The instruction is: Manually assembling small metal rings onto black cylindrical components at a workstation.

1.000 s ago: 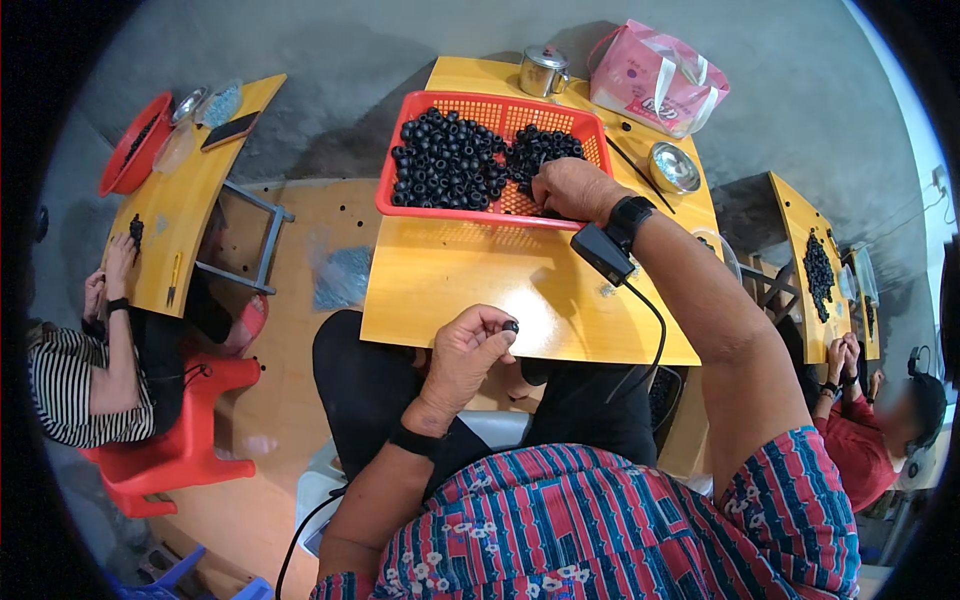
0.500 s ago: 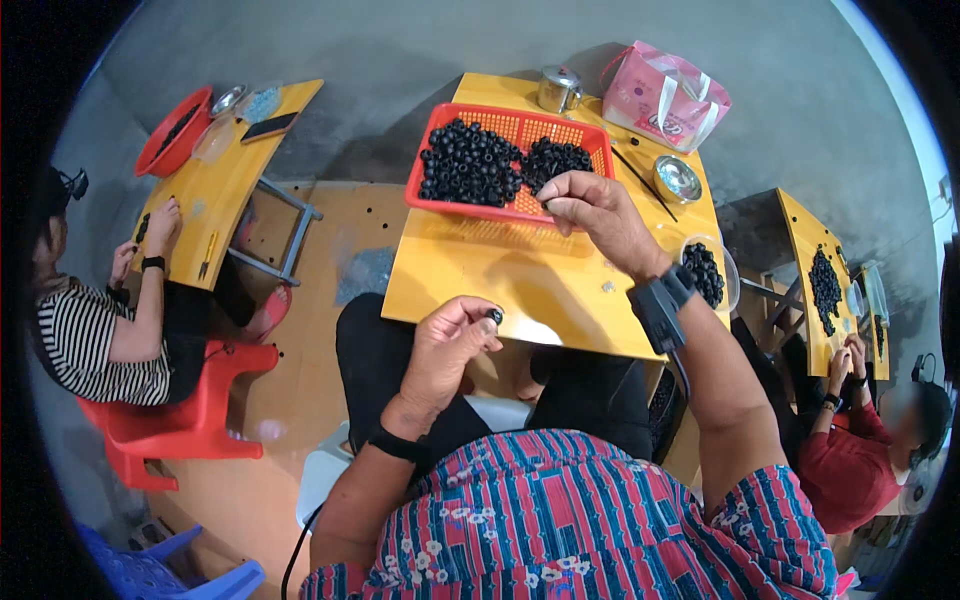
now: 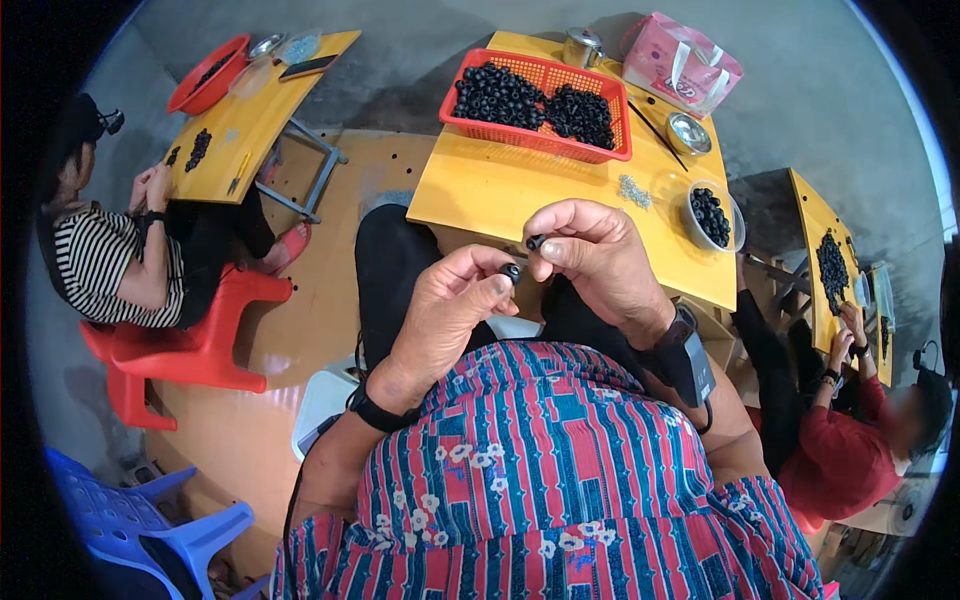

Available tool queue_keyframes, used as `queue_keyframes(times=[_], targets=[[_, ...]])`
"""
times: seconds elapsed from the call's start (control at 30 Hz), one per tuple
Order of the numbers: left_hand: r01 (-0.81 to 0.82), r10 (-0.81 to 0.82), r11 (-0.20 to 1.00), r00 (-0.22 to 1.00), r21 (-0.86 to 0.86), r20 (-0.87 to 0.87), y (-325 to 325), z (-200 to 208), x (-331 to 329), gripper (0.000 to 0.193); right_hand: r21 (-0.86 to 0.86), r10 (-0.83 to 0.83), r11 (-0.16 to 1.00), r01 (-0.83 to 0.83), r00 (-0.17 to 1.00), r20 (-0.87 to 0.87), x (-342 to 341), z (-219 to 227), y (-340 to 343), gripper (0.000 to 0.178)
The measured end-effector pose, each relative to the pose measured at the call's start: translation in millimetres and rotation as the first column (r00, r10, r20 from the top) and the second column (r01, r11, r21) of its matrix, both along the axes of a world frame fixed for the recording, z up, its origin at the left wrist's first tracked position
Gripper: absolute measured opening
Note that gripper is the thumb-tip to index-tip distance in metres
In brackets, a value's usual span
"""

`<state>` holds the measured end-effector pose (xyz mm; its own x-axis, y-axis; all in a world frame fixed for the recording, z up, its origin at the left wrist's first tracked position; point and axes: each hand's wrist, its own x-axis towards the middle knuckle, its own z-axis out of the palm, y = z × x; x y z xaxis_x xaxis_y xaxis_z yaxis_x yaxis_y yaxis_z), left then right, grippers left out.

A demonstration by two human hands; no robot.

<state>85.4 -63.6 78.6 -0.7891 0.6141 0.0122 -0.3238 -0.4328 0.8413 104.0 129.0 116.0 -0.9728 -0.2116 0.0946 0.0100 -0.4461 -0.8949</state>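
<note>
Close together over my lap, both hands pinch small black parts. My left hand (image 3: pixel 450 310) grips a round black bead-like piece (image 3: pixel 510 271) with a hole in its end, between thumb and fingertips. Just right of it, my right hand (image 3: pixel 600 265) pinches another small black piece (image 3: pixel 535 242), mostly covered by the fingers. The two pieces are near each other but apart. Beyond them on the yellow table (image 3: pixel 490 190) stands a red plastic basket (image 3: pixel 535 145). It holds a heap of larger black ring-like pieces (image 3: pixel 497 92) and a heap of smaller black pieces (image 3: pixel 580 115).
Small clear bits (image 3: pixel 634 190) lie on the table beside a plastic tub (image 3: pixel 738 225) of black pieces. Farther back are a metal bowl (image 3: pixel 690 132), a thin black rod (image 3: pixel 657 128), a metal cup (image 3: pixel 582 47) and a pink bag (image 3: pixel 680 65). Co-workers sit at tables on both sides.
My right hand has come back from the basket to my left hand, with a small black piece in its fingertips. My left hand still holds its piece. The view has shifted.
</note>
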Motion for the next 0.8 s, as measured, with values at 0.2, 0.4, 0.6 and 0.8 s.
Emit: queue_keyframes(times=[0.2, 0.4, 0.6, 0.8], targets=[[0.03, -0.028, 0.996, 0.999, 0.087, -0.031, 7, -2, 10, 0.019, 0.044, -0.052, 0.998, 0.054, 0.998, -0.047, 21, 0, -2, 0.019], [0.073, -0.069, 0.996, 0.994, 0.047, -0.081, 4, -3, 9, 0.021, 0.04, -0.059, 0.997, 0.06, 0.998, -0.02, 29, -10, -5, 0.019], [0.054, -0.051, 0.998, 0.993, 0.03, -0.106, 2, -6, 7, 0.022, 0.018, -0.067, 0.998, 0.067, 0.998, 0.013, 26, -8, -10, 0.018], [0.015, -0.017, 1.0, 0.992, -0.015, -0.128, 1, -8, 7, 0.023, 0.035, -0.058, 0.998, 0.059, 0.998, -0.022, 23, -13, -11, 0.017]])
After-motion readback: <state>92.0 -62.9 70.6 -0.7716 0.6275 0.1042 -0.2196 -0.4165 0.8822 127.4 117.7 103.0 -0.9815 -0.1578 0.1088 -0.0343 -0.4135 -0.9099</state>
